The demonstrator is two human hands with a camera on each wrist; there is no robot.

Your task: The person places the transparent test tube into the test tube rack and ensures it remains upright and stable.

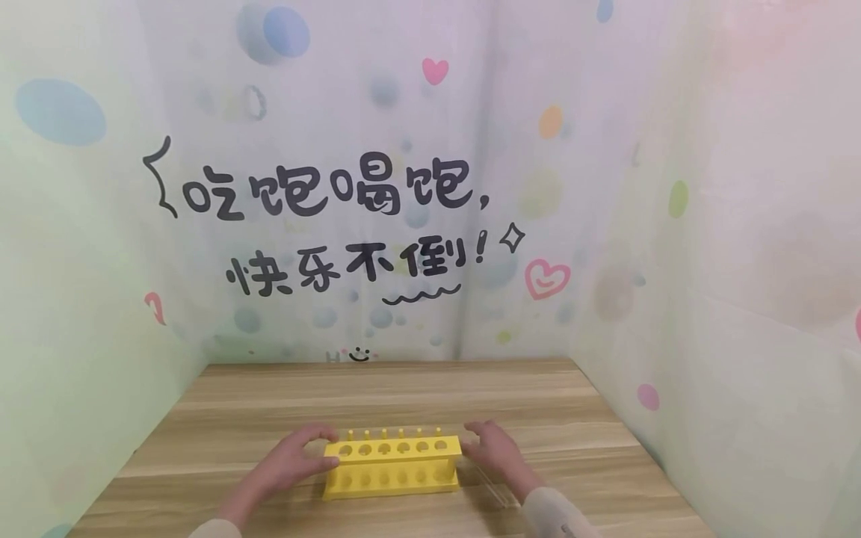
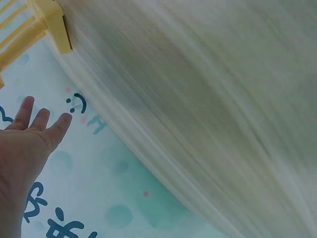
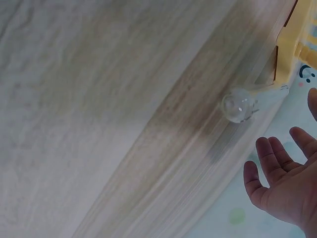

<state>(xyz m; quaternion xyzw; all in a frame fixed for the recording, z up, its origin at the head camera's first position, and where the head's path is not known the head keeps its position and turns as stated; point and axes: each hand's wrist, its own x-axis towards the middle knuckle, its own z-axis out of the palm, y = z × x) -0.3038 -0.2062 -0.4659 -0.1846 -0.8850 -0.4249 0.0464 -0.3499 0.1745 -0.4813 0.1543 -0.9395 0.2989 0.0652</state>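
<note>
A yellow test tube rack (image 1: 392, 467) stands upright on the wooden table, with a row of round holes along its top and several short pegs behind. My left hand (image 1: 296, 462) is at the rack's left end, thumb and fingers spread and overlapping its corner in the head view. In the left wrist view the left fingers (image 2: 58, 130) are straight. Just off the rack's right end is my right hand (image 1: 494, 448), its fingers loosely bent with nothing in them. A clear test tube (image 3: 238, 105) with a rounded end lies on the table by the rack's right side, below the right hand.
The wood-grain table (image 1: 403, 396) ends at a patterned back curtain (image 1: 377, 97) with dark lettering, dots and hearts. Pale curtains also hang along the left and right sides of the table.
</note>
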